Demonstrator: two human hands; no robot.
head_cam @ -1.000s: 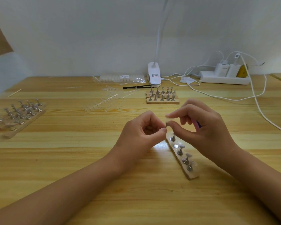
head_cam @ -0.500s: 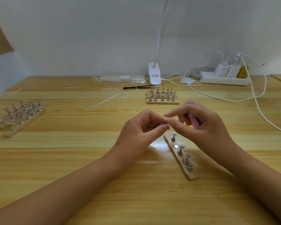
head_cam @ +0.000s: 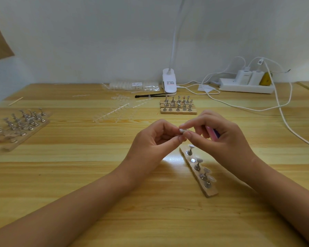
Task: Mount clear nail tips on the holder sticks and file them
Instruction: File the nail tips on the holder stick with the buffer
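Both hands, left hand point(head_cam: 154, 145) and right hand point(head_cam: 223, 139), pinch one clear nail tip point(head_cam: 183, 130).

Far edge of the wooden table point(head_cam: 64, 177).
White clip lamp point(head_cam: 169, 81) at centre; power strip point(head_cam: 246, 87) with chargers far right, white cables point(head_cam: 282, 114) trailing nearer; thin black tool point(head_cam: 150, 95) just left.

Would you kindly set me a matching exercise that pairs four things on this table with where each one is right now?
Things: 1 nail tip; 2 pink file; 3 holder strip; 4 power strip.
Places: A by the wall, far right; B tucked inside the right hand; C on the table, right next to the hands; D pinched between the left hand and the right hand.
Pairs: 1-D; 2-B; 3-C; 4-A.
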